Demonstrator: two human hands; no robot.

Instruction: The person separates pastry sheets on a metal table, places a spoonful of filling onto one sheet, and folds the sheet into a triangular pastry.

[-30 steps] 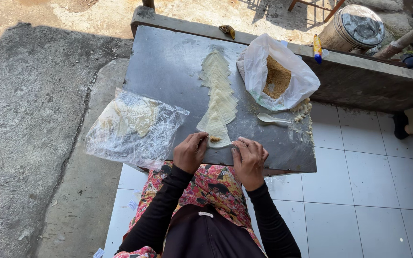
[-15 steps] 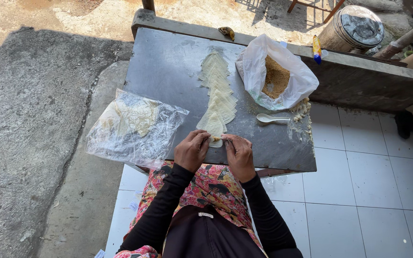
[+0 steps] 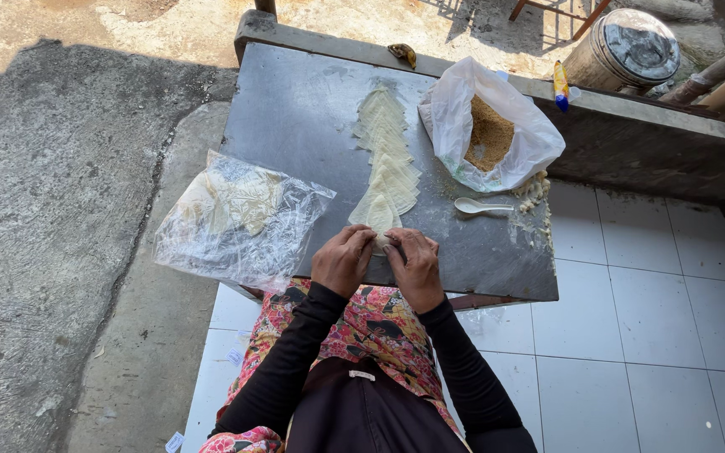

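Your left hand (image 3: 343,261) and right hand (image 3: 414,267): each grip pinched shut on thin pale dough wrapper (image 3: 377,216); squeeze harder, wrapper tears.

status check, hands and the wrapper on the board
Left hand and right hand both pinching nearest dough wrapper on grey board. White spoon lies beside, apart. Nothing in the way.

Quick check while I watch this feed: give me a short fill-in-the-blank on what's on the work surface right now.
1. Both hands, left hand and right hand, press the nearest thin wrapper in a row of ____ sheets.
2. The white spoon lies just below the ____ bag of brown crumbs.
3. The clear bag of spare wrappers lies to the person's ____.

Missing words: overlapping; white; left
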